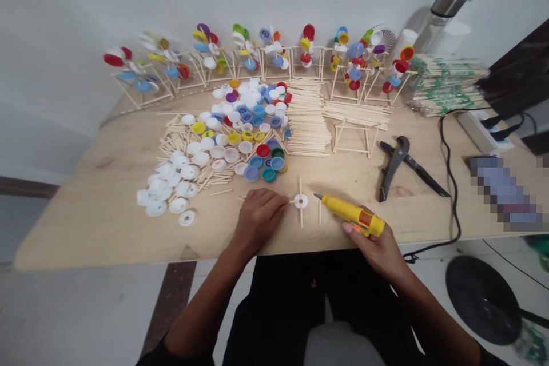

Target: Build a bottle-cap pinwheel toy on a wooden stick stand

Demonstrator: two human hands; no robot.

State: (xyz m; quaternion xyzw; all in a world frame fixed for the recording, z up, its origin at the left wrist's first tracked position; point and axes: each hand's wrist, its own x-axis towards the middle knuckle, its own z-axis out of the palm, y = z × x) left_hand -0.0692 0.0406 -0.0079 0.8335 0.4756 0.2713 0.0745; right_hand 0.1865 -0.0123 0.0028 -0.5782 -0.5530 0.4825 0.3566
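My left hand (258,218) rests on the wooden table (103,206) near its front edge, its fingers pinched on a thin wooden stick that runs to a white bottle cap (301,201). That cap sits on crossed sticks. My right hand (377,246) grips a yellow glue gun (349,214), whose nozzle points left toward the cap without touching it. One short loose stick (319,213) lies between the cap and the gun.
A heap of coloured and white caps (231,131) and stacks of sticks (306,117) fill the table's middle. Several stick-and-cap pinwheels (274,51) line the back. Black cutters (397,163) lie at right, beside a black cable (448,171), a power strip (482,131) and a stick frame (354,137).
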